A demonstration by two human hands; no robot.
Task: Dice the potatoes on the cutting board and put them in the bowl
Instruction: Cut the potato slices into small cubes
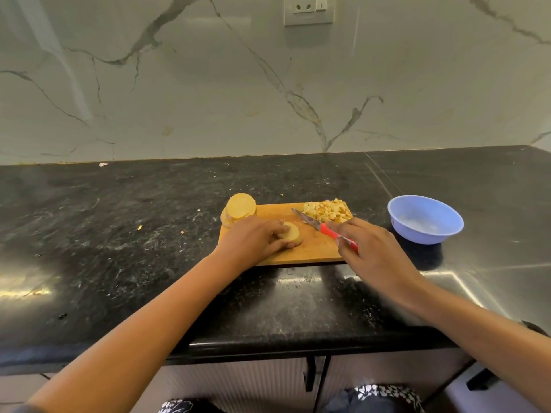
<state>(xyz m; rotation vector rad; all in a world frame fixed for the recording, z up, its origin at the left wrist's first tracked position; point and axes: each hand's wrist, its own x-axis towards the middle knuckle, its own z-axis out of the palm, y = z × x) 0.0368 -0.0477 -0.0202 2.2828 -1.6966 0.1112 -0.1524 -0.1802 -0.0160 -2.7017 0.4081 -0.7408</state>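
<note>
Potato slices are sitting mid cutting board, the left grip curling round them. The right grip is clasping the red-handled knife. Diced potato is lying at the board's far right corner and a sliced potato at its far left. The blue bowl is standing just right of the board on the black speckled surface. A veined marble wall with a socket is rising behind.

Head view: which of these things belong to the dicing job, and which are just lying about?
Job: cutting board, potato piece held by left hand, knife in right hand, stacked slices, diced pile, blue bowl.

Lying about: white scrap by the wall, small crumbs on the countertop, wall socket.
</note>
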